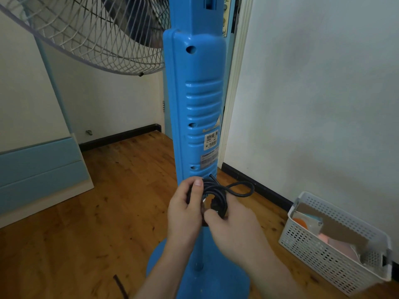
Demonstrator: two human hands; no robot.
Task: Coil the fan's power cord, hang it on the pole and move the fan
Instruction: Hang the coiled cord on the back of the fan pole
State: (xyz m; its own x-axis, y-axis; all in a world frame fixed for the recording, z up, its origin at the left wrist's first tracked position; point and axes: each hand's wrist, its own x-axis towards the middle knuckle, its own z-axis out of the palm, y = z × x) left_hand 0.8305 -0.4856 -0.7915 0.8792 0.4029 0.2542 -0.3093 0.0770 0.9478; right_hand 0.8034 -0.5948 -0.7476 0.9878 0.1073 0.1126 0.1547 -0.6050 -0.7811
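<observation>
I see both hands clamped on black cord coil [216, 196] against fan pole [197, 104]: left hand [184, 209], right hand [234, 225]. White basket [323, 251] right of pole; plug hidden.

Wooden plank floor [121, 190], pale walls [313, 83], black skirting board [121, 134], white perforated basket [336, 244] beside right wall.

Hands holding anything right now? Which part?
Both grip the coiled black power cord in front of the blue fan pole: left hand on the bundle's left side, right hand at its lower edge.
</observation>
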